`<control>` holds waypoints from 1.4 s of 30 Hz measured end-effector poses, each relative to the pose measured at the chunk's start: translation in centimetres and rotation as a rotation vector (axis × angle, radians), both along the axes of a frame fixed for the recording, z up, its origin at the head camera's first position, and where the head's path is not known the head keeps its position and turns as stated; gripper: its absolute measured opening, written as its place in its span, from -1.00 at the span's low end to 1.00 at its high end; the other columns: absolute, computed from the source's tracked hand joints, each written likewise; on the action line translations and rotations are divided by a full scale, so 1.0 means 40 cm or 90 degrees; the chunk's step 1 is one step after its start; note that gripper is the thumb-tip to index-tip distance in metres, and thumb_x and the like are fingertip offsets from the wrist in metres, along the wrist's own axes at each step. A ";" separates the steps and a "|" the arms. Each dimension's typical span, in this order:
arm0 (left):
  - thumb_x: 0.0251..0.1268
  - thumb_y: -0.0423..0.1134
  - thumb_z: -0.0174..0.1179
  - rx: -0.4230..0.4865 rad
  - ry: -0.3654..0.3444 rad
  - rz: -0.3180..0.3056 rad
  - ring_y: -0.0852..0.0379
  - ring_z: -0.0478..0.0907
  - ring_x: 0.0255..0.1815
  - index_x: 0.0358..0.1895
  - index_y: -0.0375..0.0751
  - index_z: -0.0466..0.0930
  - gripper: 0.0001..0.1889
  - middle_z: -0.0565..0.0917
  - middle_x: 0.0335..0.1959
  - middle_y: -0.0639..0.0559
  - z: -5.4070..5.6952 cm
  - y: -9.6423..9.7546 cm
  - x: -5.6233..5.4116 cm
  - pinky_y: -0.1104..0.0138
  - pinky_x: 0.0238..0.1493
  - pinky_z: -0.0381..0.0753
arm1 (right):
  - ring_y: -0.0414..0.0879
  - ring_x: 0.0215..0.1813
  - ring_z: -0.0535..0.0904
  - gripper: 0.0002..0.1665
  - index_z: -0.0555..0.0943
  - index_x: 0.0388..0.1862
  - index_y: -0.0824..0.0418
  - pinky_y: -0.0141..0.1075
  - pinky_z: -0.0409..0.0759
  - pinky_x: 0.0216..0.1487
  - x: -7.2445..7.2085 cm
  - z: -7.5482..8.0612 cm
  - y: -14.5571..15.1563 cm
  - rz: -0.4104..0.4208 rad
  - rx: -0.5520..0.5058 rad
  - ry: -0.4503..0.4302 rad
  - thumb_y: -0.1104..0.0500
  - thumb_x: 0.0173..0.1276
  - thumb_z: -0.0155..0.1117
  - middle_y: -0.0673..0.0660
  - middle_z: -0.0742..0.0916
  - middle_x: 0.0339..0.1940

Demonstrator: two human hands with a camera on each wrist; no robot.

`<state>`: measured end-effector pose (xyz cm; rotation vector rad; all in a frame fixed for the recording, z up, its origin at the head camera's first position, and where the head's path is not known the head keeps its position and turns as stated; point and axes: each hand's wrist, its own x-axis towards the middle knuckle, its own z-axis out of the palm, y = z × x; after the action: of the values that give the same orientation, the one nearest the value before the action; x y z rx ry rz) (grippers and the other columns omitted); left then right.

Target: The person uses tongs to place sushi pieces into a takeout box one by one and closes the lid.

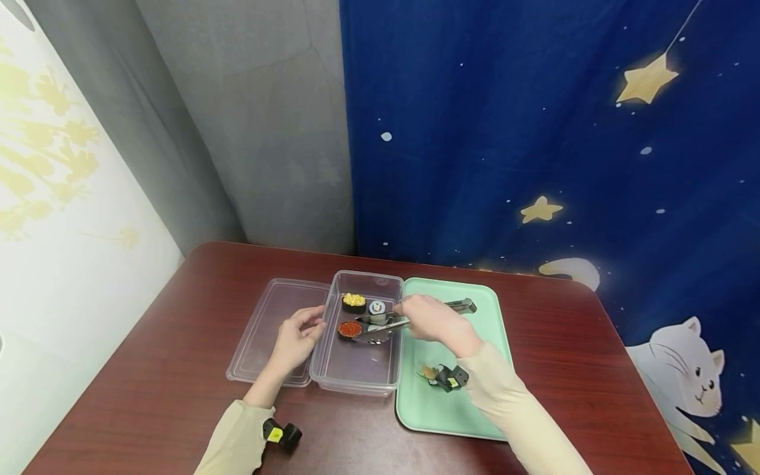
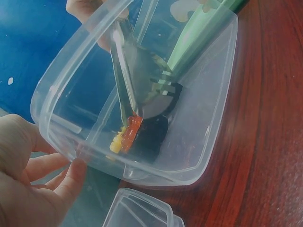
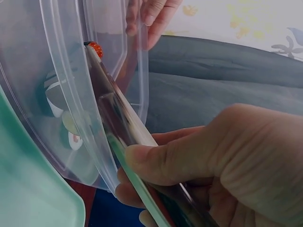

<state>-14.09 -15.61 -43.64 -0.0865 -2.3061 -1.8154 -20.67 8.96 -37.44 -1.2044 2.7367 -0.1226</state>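
Head view, left to right. Left sleeve [image 1: 234, 439], cream cloth, comes up from the lower edge with a black wrist camera [image 1: 282, 435] strapped on. Left hand [image 1: 299, 336] angles up and to the right, fingers loosely bent, tips at the near-left wall of the clear container [image 1: 356, 366]. I read that grip as relaxed, touching the plastic. Right arm crosses from the lower right, wrist bent, hand over the container's right wall. Right hand [image 1: 436, 320] has its grip firmly around the tongs [image 3: 113, 111]; on my right wrist feed the thumb lies flat along the metal.

Materials, same direction. Clear plastic lid [image 1: 261, 323], a flat rounded rectangle, lies left of the container and partly under the left hand. Container: transparent, deep-walled, round-cornered. Inside, left side: a yellow-topped piece [image 1: 353, 303] with a black wrap, and nearer, a red roe piece [image 1: 349, 329], beady and glossy. Right of the yellow one, a round white roll [image 1: 377, 307] with a dark rim. Tongs are shiny steel, tips inside the container, one beside the roe; I can't tell whether they pinch a piece.

Far right: mint-green tray [image 1: 457, 412], smooth, matte, rounded corners, with a small brownish piece [image 1: 427, 373] on it, partly hidden. Desk [image 1: 344, 435] is reddish-brown, wood-grained.
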 end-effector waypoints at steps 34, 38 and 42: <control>0.11 -0.67 0.11 -0.005 0.001 0.007 -0.16 0.51 -0.10 0.00 -0.69 0.46 -0.67 0.51 -0.03 -0.44 -0.045 -0.010 -0.027 0.46 -0.05 0.64 | 0.04 -0.13 0.61 -0.42 0.46 0.18 0.42 -0.18 0.67 -0.21 0.090 0.012 0.249 -0.038 -0.285 0.036 0.43 0.13 0.33 0.24 0.63 0.00; 0.09 -0.68 0.11 -0.005 0.016 0.009 -0.16 0.51 -0.13 -0.02 -0.71 0.47 -0.67 0.51 -0.06 -0.46 -0.032 -0.007 -0.020 0.49 -0.09 0.64 | 0.02 -0.14 0.60 -0.41 0.46 0.18 0.42 -0.21 0.67 -0.24 0.102 0.013 0.275 -0.048 -0.287 0.036 0.43 0.12 0.34 0.23 0.63 0.02; 0.11 -0.65 0.13 -0.012 0.015 0.010 -0.06 0.53 -0.13 0.01 -0.66 0.48 -0.66 0.52 -0.04 -0.41 -0.059 -0.015 -0.033 0.52 -0.07 0.62 | 0.02 -0.14 0.61 -0.40 0.46 0.18 0.42 -0.20 0.68 -0.22 0.117 0.009 0.302 -0.061 -0.291 0.040 0.44 0.11 0.35 0.25 0.63 0.02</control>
<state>-15.39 -16.21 -46.01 -0.0917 -2.3026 -1.7756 -15.99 21.02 -37.07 -1.1849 2.9151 -0.7689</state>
